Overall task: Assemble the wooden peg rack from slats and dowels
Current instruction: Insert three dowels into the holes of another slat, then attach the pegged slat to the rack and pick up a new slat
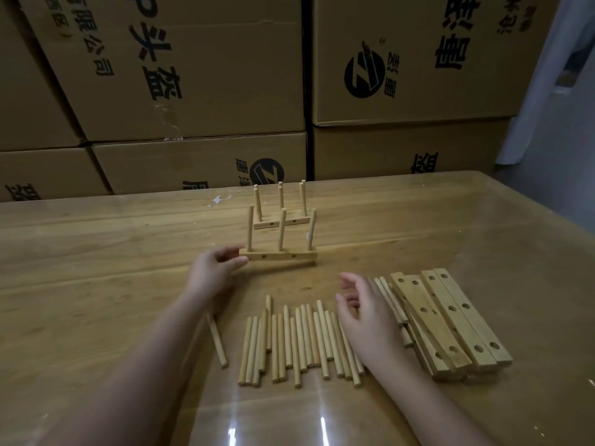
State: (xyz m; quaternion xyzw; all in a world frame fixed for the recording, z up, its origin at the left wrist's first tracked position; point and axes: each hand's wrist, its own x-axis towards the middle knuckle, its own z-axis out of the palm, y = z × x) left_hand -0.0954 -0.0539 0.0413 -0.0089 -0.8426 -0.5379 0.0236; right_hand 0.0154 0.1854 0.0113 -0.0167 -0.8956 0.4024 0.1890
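A wooden slat [279, 256] with three upright dowels stands mid-table. My left hand [215, 268] pinches its left end between thumb and fingers. A second slat with three dowels [281, 220] stands just behind it. Several loose dowels [297, 341] lie in a row near me, and one dowel [216, 339] lies apart beside my left forearm. A stack of drilled slats [450, 320] lies at the right. My right hand [367, 312] hovers over the right end of the dowel row, fingers relaxed, holding nothing.
The wooden table [96, 268] has a glossy top. Stacked cardboard boxes [193, 75] form a wall along its far edge. A gap beside pale fabric [553, 91] opens at the far right.
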